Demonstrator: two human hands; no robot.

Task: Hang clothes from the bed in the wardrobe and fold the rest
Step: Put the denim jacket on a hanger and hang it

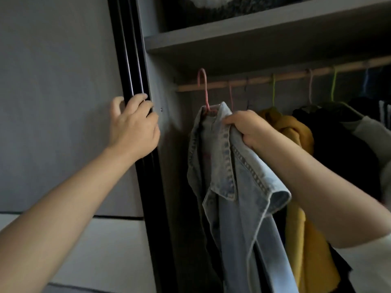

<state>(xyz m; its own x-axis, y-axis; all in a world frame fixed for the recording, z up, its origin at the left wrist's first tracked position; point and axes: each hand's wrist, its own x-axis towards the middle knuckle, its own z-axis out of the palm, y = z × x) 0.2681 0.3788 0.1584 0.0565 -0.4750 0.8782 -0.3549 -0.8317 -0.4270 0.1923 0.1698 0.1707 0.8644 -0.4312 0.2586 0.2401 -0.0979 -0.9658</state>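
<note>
Gripping one denim jacket, two hands, one rail

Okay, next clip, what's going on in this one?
A person stands at an open wardrobe. The right hand grips a light denim jacket at the collar; it sits on a pink hanger whose hook is raised by the wooden rail, though whether it has caught is unclear. The left hand holds the edge of the sliding door. A yellow garment and dark clothes already hang to the right.

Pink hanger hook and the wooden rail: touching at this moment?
Cannot tell. In the head view the pink hanger hook crosses in front of the wooden rail, its curve rising above it; the right hand holds the denim shirt up.
</note>
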